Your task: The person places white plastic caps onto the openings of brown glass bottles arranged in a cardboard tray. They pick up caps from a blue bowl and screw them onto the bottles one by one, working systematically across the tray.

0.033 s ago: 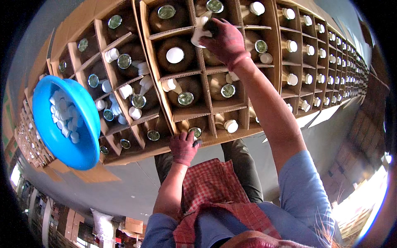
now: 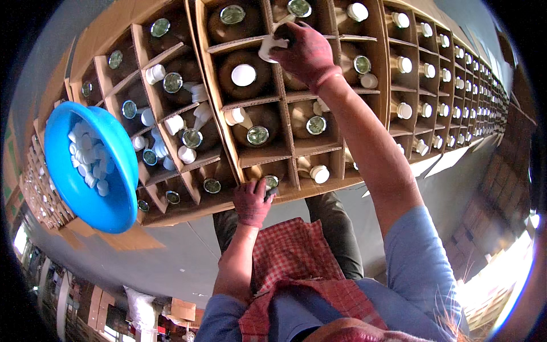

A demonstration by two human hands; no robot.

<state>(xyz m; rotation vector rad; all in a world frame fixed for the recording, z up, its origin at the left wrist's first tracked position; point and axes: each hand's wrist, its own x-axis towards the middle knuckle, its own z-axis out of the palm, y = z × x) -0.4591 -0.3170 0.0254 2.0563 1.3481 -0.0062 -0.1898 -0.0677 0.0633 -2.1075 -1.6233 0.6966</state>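
Note:
My right hand (image 2: 305, 54), in a dark red glove, is closed around a white plastic cap (image 2: 270, 49). It is over the dividers of a cardboard carton, just above and right of a bottle with a white cap on its mouth (image 2: 243, 74). My left hand (image 2: 252, 202), gloved alike, rests with fingers spread on the carton's near edge. Beside its fingertips is the uncapped mouth of a glass bottle (image 2: 271, 182). Other open bottles (image 2: 257, 135) stand in the compartments, some with white caps lying next to their necks (image 2: 235, 116).
A blue bowl (image 2: 122, 165) of white caps (image 2: 88, 157) sits tilted on the cartons at the left. Rows of bottles with white caps (image 2: 404, 64) run off to the right in divided cartons. Cardboard dividers (image 2: 282, 91) stand between the bottles. Grey floor (image 2: 194, 251) shows below the near edge.
My right hand has shifted slightly left with the white cap in it. The left hand stays on the carton's edge.

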